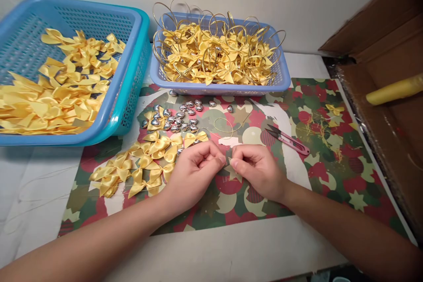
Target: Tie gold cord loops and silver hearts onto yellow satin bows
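Near the middle of the patterned sheet, my left hand [200, 168] is closed in a pinch. Facing it across a small gap, my right hand [259, 171] also pinches thumb against finger. A tiny pale bit shows at the right fingertips; what either hand holds is too small to name. Just behind the hands lies a thin gold cord [232, 130], partly looped. Yellow satin bows [145, 163] lie left of my left hand. Silver heart-shaped beads [178, 119] are scattered behind them. Pink-handled thread snips [287, 139] rest behind my right hand, blades pointing left.
A blue basket [115, 116] nested in a teal one [132, 97] holds many yellow bows at left. Another blue basket [220, 89] at the back contains bows with gold wire-like loops. Thread scraps [319, 134] lie at right, beside a cardboard box [373, 119] and yellow tube [395, 90].
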### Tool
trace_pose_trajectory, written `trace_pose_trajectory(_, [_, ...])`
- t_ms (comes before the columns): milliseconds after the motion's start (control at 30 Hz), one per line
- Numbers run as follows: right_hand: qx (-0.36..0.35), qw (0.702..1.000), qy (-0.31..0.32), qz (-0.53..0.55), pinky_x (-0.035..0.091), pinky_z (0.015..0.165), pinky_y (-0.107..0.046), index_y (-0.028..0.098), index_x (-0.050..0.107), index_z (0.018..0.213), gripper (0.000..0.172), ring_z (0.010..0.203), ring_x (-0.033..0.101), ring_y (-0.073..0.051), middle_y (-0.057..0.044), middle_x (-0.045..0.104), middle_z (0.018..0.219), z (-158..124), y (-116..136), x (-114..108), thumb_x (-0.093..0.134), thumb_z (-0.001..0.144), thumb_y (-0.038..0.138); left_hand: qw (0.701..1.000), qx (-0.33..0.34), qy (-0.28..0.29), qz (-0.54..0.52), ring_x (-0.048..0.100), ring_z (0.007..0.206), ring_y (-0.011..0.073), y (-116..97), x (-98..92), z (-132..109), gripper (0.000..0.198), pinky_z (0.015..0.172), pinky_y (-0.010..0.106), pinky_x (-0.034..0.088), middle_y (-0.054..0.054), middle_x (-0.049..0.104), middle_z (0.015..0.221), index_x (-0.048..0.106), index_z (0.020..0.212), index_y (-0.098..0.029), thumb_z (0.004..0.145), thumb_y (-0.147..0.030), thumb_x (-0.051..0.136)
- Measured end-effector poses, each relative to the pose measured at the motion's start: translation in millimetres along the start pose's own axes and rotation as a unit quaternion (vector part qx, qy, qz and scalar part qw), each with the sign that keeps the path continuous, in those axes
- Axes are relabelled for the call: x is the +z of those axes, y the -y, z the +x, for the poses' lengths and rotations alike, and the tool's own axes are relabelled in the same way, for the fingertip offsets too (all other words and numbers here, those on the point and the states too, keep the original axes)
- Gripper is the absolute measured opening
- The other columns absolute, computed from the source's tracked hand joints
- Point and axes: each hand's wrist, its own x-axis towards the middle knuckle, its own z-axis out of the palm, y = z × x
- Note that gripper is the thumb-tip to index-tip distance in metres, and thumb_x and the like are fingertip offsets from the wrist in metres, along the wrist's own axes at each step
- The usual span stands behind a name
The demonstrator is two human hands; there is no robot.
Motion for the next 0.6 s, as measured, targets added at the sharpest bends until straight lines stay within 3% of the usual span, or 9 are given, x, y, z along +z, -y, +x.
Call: trace_pose_trajectory(600, [-0.003, 1.000, -0.003, -0.005, 0.029, 0.047, -0.022, 0.019, 0.045, 0.057, 0.031, 0.049, 0.034, -0.008, 0.005, 0.040, 0.050, -1.1, -0.9, 1.3, 0.055, 0.085, 0.026, 1.000, 0.011, -0.004, 0.022, 0.028, 0.047, 0.0072, 4.1, 0.0, -2.1, 0.022, 0.044, 0.020, 0.023, -0.007, 0.036, 0.051, 0.048, 0.065, -0.019, 0.082, -0.031, 0.056])
